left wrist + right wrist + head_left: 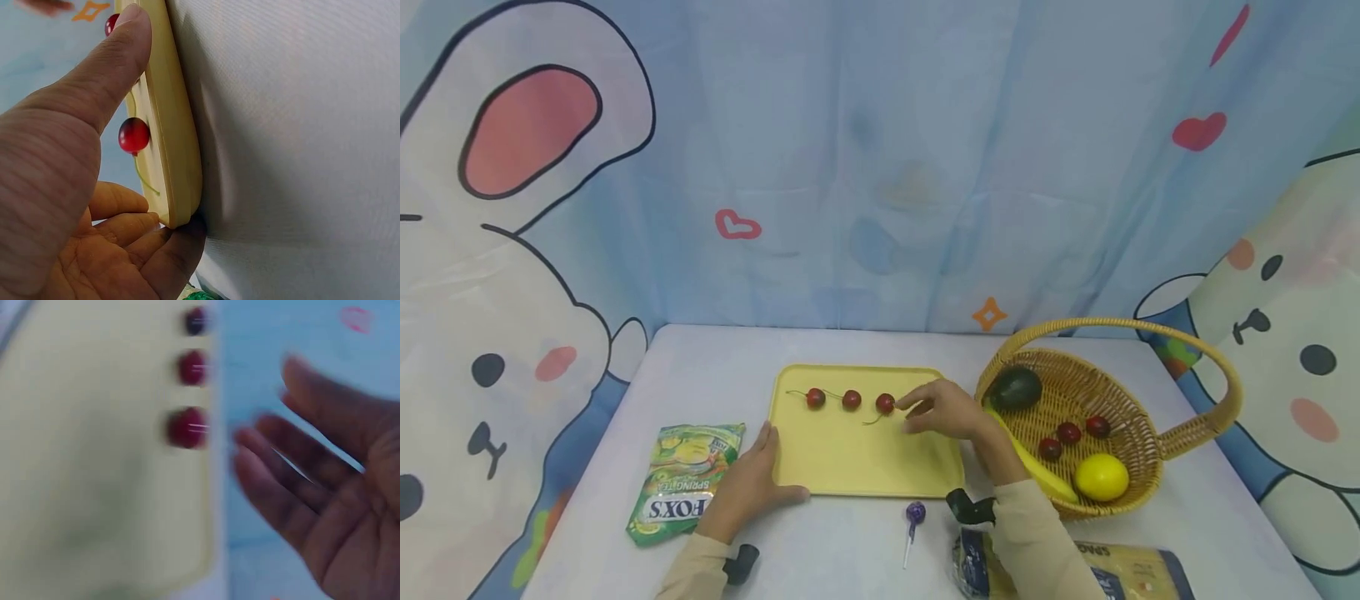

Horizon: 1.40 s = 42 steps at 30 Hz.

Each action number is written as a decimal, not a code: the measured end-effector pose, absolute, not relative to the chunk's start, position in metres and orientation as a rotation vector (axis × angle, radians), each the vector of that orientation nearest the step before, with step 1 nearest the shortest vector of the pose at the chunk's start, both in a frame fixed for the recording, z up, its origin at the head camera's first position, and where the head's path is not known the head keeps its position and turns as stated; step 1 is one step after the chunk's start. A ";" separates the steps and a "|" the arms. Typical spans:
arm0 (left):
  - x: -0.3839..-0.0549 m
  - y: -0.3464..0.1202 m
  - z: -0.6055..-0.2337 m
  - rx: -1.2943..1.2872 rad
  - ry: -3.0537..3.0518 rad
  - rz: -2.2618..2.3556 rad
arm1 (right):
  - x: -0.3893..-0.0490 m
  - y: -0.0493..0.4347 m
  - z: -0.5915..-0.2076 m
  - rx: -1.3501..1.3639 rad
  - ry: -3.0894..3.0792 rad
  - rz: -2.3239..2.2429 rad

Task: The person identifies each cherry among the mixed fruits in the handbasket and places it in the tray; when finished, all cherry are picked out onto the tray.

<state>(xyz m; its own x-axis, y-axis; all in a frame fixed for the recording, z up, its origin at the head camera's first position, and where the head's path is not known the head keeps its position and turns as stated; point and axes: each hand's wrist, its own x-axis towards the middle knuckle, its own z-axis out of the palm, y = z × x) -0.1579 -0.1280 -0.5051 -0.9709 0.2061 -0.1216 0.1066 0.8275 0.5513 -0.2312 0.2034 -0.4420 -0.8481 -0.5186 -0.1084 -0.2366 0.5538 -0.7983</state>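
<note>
A yellow tray (865,454) lies on the white table with three red cherries in a row near its far rim: a left cherry (816,398), a middle cherry (852,400) and a right cherry (885,404). Thin stems show on them. My left hand (756,483) holds the tray's near left corner, fingers along the left side and thumb at the front edge. In the left wrist view the fingertips touch the tray's rim (178,156). Just right of the right cherry hovers my right hand (943,410), fingers loosely bent and holding nothing; the right wrist view is blurred.
Right of the tray stands a wicker basket (1138,408) with an avocado (1015,388), a banana (1037,471), a lemon (1102,477) and three cherries. A green FOX'S packet (681,475) lies left, a purple lollipop (915,513) in front. Spaghetti packaging (1138,571) lies under the right forearm.
</note>
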 end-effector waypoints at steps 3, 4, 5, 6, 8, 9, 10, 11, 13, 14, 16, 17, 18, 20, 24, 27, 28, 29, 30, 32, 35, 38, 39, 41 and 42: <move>-0.158 -0.127 -0.504 0.248 2.835 0.841 | -0.213 0.242 -0.415 -0.774 2.204 -1.299; -0.158 -0.126 -0.504 0.250 2.835 0.842 | -0.207 0.258 -0.408 -0.789 2.172 -1.330; -0.158 -0.126 -0.503 0.251 2.834 0.846 | -0.202 0.274 -0.403 -0.780 2.175 -1.371; -0.158 -0.126 -0.502 0.251 2.831 0.849 | -0.197 0.291 -0.399 -0.732 2.222 -1.398; -0.157 -0.126 -0.501 0.255 2.826 0.857 | -0.189 0.323 -0.395 -0.551 2.421 -1.379; -0.157 -0.126 -0.501 0.256 2.824 0.858 | -0.187 0.338 -0.396 -0.422 2.521 -1.344; -0.156 -0.127 -0.501 0.256 2.823 0.858 | -0.186 0.350 -0.397 -0.279 2.598 -1.291; -0.156 -0.127 -0.500 0.253 2.819 0.862 | -0.185 0.361 -0.400 -0.150 2.655 -1.237; -0.155 -0.129 -0.500 0.249 2.819 0.861 | -0.187 0.377 -0.409 0.059 2.717 -1.103; -0.156 -0.130 -0.500 0.250 2.822 0.858 | -0.188 0.383 -0.415 0.131 2.717 -1.065; -0.156 -0.132 -0.500 0.241 2.820 0.858 | -0.190 0.392 -0.424 0.236 2.678 -1.027; -0.156 -0.132 -0.500 0.240 2.818 0.859 | -0.191 0.396 -0.429 0.288 2.658 -1.022; -0.157 -0.132 -0.501 0.240 2.817 0.855 | -0.192 0.400 -0.434 0.328 2.645 -1.013; -0.157 -0.131 -0.503 0.239 2.811 0.858 | -0.193 0.405 -0.444 0.370 2.645 -0.991; -0.157 -0.130 -0.504 0.237 2.800 0.865 | -0.196 0.411 -0.458 0.364 2.676 -0.960; -0.158 -0.129 -0.504 0.247 2.804 0.874 | -0.198 0.412 -0.464 0.366 2.669 -0.986; -0.157 -0.129 -0.503 0.250 2.807 0.876 | -0.198 0.411 -0.465 0.376 2.662 -1.000; -0.157 -0.130 -0.503 0.254 2.813 0.873 | -0.198 0.410 -0.466 0.389 2.658 -1.010; -0.157 -0.130 -0.503 0.257 2.818 0.871 | -0.198 0.409 -0.466 0.394 2.657 -1.018; -0.158 -0.130 -0.503 0.260 2.830 0.864 | -0.199 0.408 -0.467 0.406 2.667 -1.020; -0.158 -0.131 -0.503 0.263 2.841 0.851 | -0.198 0.407 -0.467 0.414 2.675 -1.020; -0.158 -0.130 -0.503 0.253 2.828 0.855 | -0.195 0.406 -0.465 0.430 2.668 -1.028; -0.158 -0.130 -0.503 0.249 2.823 0.859 | -0.194 0.406 -0.463 0.433 2.665 -1.030; -0.157 -0.129 -0.503 0.244 2.816 0.860 | -0.191 0.404 -0.455 0.420 2.675 -1.035; -0.157 -0.129 -0.502 0.237 2.811 0.864 | -0.189 0.403 -0.450 0.415 2.681 -1.036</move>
<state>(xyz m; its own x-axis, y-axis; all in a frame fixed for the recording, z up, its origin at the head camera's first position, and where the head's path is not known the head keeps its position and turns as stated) -0.1572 -0.1286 -0.5023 -0.9689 0.2077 -0.1346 0.0962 0.8172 0.5683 -0.1885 0.4030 -0.4501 -0.9316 0.1765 -0.3177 0.3443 0.7087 -0.6158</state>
